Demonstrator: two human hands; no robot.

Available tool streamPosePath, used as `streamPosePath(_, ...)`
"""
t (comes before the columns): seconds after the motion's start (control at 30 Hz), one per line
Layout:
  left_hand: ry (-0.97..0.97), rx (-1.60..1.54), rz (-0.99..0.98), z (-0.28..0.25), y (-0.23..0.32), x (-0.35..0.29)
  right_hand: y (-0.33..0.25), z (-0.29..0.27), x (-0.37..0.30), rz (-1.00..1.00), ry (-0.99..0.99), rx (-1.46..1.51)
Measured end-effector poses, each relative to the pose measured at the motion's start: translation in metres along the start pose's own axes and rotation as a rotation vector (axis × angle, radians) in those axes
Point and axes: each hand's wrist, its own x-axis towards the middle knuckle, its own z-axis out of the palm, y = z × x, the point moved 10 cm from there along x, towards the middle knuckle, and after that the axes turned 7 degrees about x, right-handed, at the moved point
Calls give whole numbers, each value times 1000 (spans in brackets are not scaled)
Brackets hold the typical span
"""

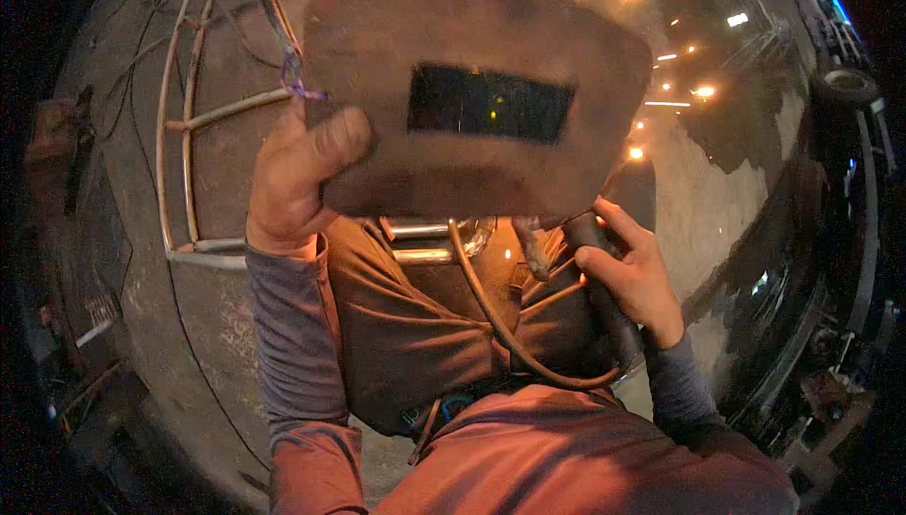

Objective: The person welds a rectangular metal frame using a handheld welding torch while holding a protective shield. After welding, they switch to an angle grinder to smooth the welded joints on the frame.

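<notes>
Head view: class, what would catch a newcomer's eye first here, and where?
First, the brown shield with its dark window, upper middle, held at its left side by the left grip. Next, bright sparks beyond its top and right edges. Then the black handle in the right grip, below the shield's lower right corner.

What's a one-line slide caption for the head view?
Left hand holds a welding shield by its edge; right hand grips a dark cylindrical handle as sparks scatter beyond the shield.
</notes>
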Motion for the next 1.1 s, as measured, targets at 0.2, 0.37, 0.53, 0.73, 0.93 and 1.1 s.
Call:
streamPosePath(0.2, 63, -553, 33, -21, -5, 13, 3, 5, -1, -50, -31, -47)
streamPosePath(0.37, 143, -545, 111, -36, -1, 18, 1, 6, 3, -80, -31, -133)
streamPosePath(0.53, 116, -532, 100, -32, 0, 16, -2, 7, 4, -74, -38, -179)
streamPosePath(0.73, 82, -349, 82, -9, 2, 11, 6, 5, 6, 29, -36, -144)
streamPosePath(0.93, -146, -145, -192, 22, -7, -3, 10, 4, 8, 168, -38, -195)
streamPosePath(1.1, -164, -88, -195, 26, -7, -4, 3, 4, 7, 164, -43, -249)
